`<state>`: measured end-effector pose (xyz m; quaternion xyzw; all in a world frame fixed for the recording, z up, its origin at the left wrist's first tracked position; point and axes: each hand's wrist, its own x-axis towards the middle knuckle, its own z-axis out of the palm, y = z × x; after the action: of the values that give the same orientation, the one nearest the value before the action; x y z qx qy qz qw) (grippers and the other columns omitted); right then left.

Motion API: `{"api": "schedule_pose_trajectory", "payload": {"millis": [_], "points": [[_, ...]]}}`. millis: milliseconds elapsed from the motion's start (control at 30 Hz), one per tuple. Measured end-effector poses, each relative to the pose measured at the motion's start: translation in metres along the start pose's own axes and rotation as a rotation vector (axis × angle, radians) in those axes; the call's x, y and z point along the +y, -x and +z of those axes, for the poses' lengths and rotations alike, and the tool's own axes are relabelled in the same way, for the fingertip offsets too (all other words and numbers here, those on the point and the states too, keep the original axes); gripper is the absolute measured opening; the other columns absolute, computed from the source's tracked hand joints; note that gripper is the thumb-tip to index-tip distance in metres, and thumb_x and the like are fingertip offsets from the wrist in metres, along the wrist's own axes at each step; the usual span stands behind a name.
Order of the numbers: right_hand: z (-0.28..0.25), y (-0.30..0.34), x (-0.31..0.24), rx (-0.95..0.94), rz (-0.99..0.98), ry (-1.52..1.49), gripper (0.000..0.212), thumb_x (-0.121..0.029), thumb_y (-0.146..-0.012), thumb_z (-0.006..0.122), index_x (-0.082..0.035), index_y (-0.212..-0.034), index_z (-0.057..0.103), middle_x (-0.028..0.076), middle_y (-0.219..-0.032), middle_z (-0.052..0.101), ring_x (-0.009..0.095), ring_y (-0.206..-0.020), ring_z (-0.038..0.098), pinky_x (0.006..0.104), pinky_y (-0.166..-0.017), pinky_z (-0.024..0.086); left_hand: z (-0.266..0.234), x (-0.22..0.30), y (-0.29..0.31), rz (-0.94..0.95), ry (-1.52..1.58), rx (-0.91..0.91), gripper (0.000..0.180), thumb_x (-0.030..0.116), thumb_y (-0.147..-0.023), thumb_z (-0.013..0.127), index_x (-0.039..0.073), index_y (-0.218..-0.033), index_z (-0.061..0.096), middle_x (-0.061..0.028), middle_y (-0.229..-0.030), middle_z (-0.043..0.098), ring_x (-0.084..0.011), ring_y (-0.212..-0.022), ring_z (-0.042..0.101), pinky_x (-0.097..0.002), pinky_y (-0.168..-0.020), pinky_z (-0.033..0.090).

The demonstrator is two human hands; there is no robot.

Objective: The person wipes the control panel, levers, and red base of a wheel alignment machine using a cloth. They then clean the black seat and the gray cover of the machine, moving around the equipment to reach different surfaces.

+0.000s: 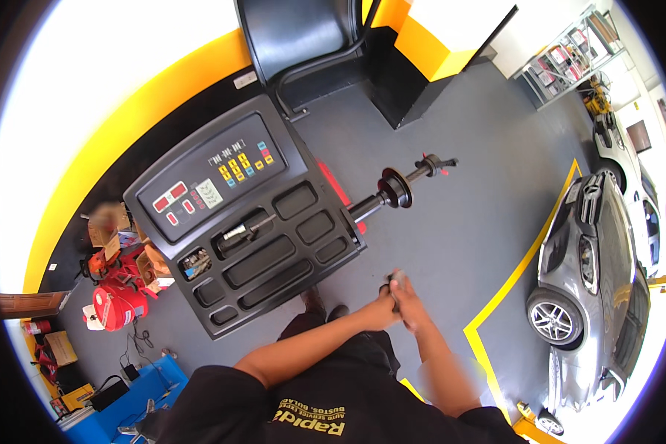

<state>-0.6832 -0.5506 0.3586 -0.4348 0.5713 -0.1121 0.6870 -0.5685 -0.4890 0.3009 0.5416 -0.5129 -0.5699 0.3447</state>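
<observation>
Your left hand (379,314) curls round a small dark object (394,289) — right hand (413,306) touches it, can't tell its grip; console edge (340,258) eleven o'clock, grey floor (459,222) two.

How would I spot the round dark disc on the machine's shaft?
Find the big black-and-grey machine with coloured buttons on its panel. A metal shaft sticks out from its right side. The dark disc sits partway along; its broad round rim distinguishes it from the handled fitting nearer the tip.
</observation>
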Motion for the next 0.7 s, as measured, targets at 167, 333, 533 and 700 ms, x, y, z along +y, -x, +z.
{"api": "schedule_pose_trajectory", "payload": {"millis": [167, 333, 533, 700], "points": [[-0.007, -0.104, 0.018, 0.033, 0.112, -0.212, 0.062, -0.059, -0.105, 0.051, -0.012, -0.145, 0.055, 0.008, -0.129, 0.066, 0.020, -0.113, 0.064, 0.0385, -0.096, 0.053, -0.119, 0.036, 0.043, -0.061, 0.515, -0.340, 0.068, 0.022, -0.103, 0.064, 0.001, -0.159, 0.031, -0.0185, -0.159, 0.043, -0.0284, -0.144, 0.046, -0.0408, -0.119, 0.036], [-0.015, -0.203, -0.079, 0.010, -0.132, -0.366, 0.101, -0.075, -0.095, 0.052, 0.001, -0.159, 0.034, 0.013, -0.157, 0.045, 0.025, -0.142, 0.046, 0.0394, -0.118, 0.036, -0.220, 0.043, 0.092, -0.200, 0.565, 0.306, 0.057, 0.017, -0.103, 0.064, 0.002, -0.153, 0.043, -0.0137, -0.144, 0.060, -0.0256, -0.131, 0.055, -0.0402, -0.112, 0.042], [0.092, -0.310, -0.117, -0.341, 0.046, -0.376, 0.090, -0.071, -0.101, 0.044, -0.001, -0.157, 0.039, 0.016, -0.156, 0.046, 0.026, -0.143, 0.044, 0.0392, -0.119, 0.034, -0.248, 0.073, 0.071, -0.304, 0.417, 0.777, 0.046, 0.017, -0.103, 0.063, 0.000, -0.144, 0.052, -0.0137, -0.135, 0.064, -0.0206, -0.118, 0.062, -0.0350, -0.103, 0.047], [0.177, -0.321, -0.120, -0.324, -0.760, 0.394, 0.060, -0.037, -0.108, 0.039, -0.006, -0.159, 0.035, 0.019, -0.165, 0.032, 0.033, -0.154, 0.030, 0.0435, -0.124, 0.026, -0.290, 0.090, -0.008, -0.267, 0.057, 0.913, 0.034, 0.010, -0.101, 0.064, -0.001, -0.133, 0.061, -0.0107, -0.124, 0.070, -0.0170, -0.110, 0.065, -0.0312, -0.099, 0.049]]}}
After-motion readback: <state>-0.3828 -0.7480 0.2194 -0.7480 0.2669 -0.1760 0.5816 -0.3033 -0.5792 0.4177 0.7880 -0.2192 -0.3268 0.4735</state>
